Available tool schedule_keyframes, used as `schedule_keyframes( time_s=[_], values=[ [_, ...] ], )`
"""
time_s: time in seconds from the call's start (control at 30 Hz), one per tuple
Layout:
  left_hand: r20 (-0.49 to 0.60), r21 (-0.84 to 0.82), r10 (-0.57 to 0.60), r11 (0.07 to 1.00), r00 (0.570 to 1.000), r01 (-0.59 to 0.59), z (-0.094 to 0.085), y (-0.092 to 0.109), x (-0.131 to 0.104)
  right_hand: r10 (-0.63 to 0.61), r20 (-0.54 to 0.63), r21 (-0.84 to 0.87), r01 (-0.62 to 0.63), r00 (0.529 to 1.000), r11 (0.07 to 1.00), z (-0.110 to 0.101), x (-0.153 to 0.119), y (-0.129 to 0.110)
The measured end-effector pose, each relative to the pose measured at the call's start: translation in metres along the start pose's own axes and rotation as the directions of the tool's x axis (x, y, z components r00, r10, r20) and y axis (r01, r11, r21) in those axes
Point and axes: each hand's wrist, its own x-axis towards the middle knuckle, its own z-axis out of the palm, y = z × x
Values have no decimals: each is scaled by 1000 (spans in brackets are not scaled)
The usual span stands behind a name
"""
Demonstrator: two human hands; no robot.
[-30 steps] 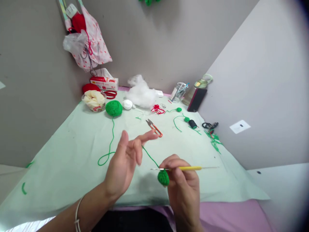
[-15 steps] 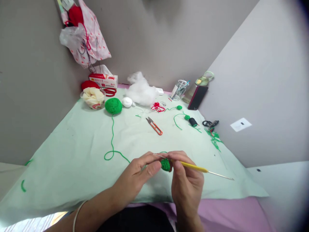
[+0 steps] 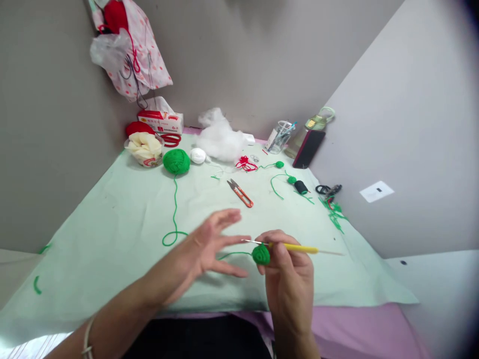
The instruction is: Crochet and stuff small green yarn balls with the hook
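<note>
My right hand (image 3: 290, 269) is closed around a yellow-handled crochet hook (image 3: 299, 248), its metal tip pointing left. A small green crocheted piece (image 3: 261, 254) sits at the fingertips of that hand, just under the hook. My left hand (image 3: 209, 244) is spread, its fingers apart and slightly blurred, left of the piece. Green yarn (image 3: 175, 204) runs from the green ball (image 3: 176, 161) down to a loop on the cloth, passes behind or under my left hand, and reaches the crocheted piece.
Orange thread snips (image 3: 240, 193) lie mid-table. Behind are white stuffing (image 3: 220, 139), a white ball (image 3: 198, 155), red yarn (image 3: 246, 163) and a clear cup (image 3: 279, 137). A phone (image 3: 309, 149) leans on a bottle at right. A tissue box (image 3: 160, 122) stands back left.
My left hand has come off the green piece and opened, its fingers now spread. The piece shows more fully beside my right hand, which still holds the hook.
</note>
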Motion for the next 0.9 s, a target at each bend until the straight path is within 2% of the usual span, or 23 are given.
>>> schedule_keyframes(
  time_s=[0.07,0.1,0.17,0.23,0.27,0.33,0.37,0.4,0.43,0.47,0.53,0.6,0.73,0.9],
  values=[
    [31,-138,-57,989,998,61,14,-15,7,-65,84,-73,71,994,995,1,-9,0],
    [6,-182,-42,982,999,42,20,-19,12,-87,141,-97,101,986,990,1,-14,-1],
    [-48,-287,23,957,999,-36,27,-21,22,-104,243,-97,131,964,987,1,-19,-2],
    [-138,-281,142,943,980,-176,27,-18,28,-114,273,-53,133,955,990,0,-18,-3],
    [-166,-184,221,950,961,-251,24,-17,29,-120,253,-30,131,960,991,0,-15,-3],
    [-165,198,392,912,905,-359,16,-17,26,-128,175,-12,132,976,991,-2,-8,-2],
    [-114,409,459,830,881,-379,12,-20,24,-131,138,-24,136,982,990,-3,-5,0],
    [-72,550,499,742,864,-383,9,-23,20,-136,109,-47,141,985,989,-5,-3,1],
    [-49,617,483,703,874,-354,6,-26,17,-144,91,-77,151,985,986,-6,-1,3],
    [-47,624,432,717,901,-311,5,-29,15,-158,85,-111,167,984,980,-7,-1,4],
    [-82,485,254,855,964,-184,7,-34,12,-200,97,-176,215,975,961,-9,-2,7],
    [-93,273,103,959,990,-75,11,-37,12,-255,116,-216,275,960,937,-10,-4,8],
    [-141,23,56,998,988,-53,19,-36,14,-293,132,-257,319,947,912,-9,-5,7],
    [-217,-50,30,998,976,-42,21,-36,14,-282,175,-304,324,943,896,-6,-4,6]
  ],
)
